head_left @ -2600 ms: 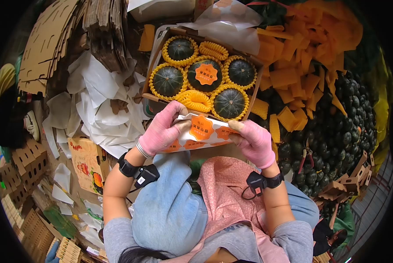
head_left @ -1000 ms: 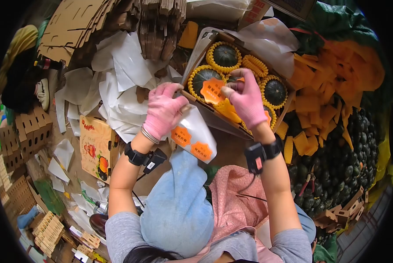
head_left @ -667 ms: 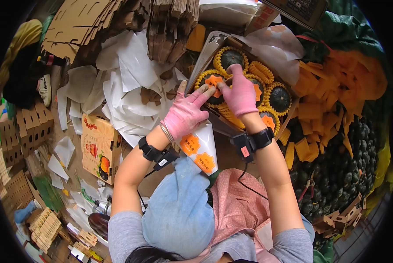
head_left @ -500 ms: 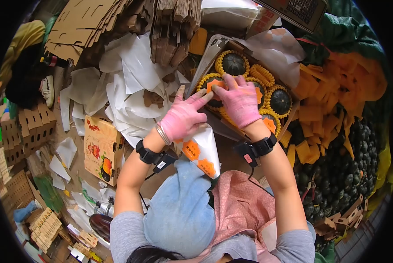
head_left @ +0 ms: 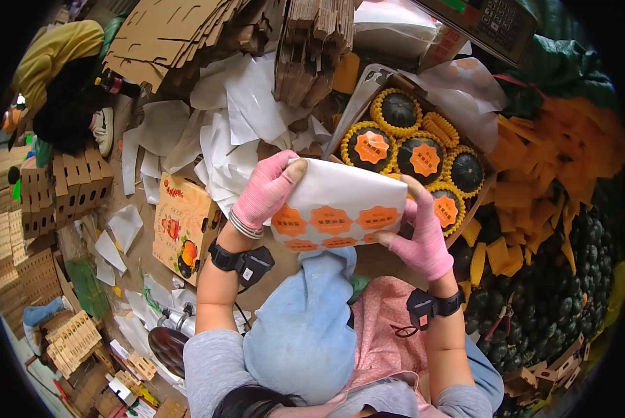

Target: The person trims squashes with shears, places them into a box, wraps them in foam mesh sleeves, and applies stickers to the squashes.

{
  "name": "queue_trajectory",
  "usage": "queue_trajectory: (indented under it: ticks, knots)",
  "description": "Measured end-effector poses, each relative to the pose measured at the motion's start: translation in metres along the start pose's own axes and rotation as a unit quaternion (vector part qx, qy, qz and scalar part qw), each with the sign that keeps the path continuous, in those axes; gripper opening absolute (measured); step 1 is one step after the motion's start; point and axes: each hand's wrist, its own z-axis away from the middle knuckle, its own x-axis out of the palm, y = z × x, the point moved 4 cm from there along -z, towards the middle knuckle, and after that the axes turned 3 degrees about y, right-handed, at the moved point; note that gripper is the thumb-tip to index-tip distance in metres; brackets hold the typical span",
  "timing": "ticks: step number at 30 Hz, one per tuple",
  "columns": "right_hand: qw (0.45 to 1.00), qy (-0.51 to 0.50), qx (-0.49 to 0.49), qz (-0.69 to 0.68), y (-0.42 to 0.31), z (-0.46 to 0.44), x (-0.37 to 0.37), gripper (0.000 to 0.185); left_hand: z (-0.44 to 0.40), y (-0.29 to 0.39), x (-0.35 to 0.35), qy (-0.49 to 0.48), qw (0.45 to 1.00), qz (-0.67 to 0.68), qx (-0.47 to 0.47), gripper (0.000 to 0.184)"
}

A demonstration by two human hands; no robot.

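Note:
My left hand (head_left: 269, 191), in a pink fingertip-less glove, pinches the left side of a white sticker sheet (head_left: 347, 182) with rows of orange scalloped labels. At the sheet's right edge is my right hand (head_left: 424, 237), gloved the same way, its thumb and forefinger closed on that edge. Just beyond the sheet stands an open cardboard box (head_left: 490, 182) with several dark green squashes (head_left: 399, 110) in yellow foam nets. Orange labels show on three of them, one being the squash (head_left: 424, 159) in the middle. The sheet hides the box's near left part.
Loose white paper sheets (head_left: 239, 97) lie left of the box, below stacked flat cardboard (head_left: 312, 52). A printed carton (head_left: 180, 226) stands at left. On the right are orange foam pieces (head_left: 556, 146) and a heap of dark squashes (head_left: 535, 306). A scale (head_left: 487, 24) is above.
Both hands have drawn back from the squashes in the box toward my body. The sticker sheet has come up from my lap and is now held between them.

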Motion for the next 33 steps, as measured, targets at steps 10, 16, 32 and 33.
queue_trajectory:
  ticks: [10,16,32,33]
  knots:
    - [0.984,-0.078,-0.002,0.159,-0.032,-0.003,-0.009,0.059,0.001,0.012,0.010,0.015,1.000,0.014,-0.008,0.046]
    - [0.946,0.069,-0.089,0.304,-0.026,-0.007,-0.012,0.031,-0.005,0.007,0.010,-0.140,0.989,0.026,-0.040,0.043]
    - [0.936,-0.028,-0.152,0.315,-0.021,-0.019,-0.027,0.033,0.001,-0.009,-0.001,-0.040,0.998,-0.043,0.017,0.012]
    - [0.942,0.001,-0.167,0.290,-0.020,-0.021,-0.028,0.035,0.000,-0.007,0.001,-0.040,0.999,0.010,0.018,0.012]
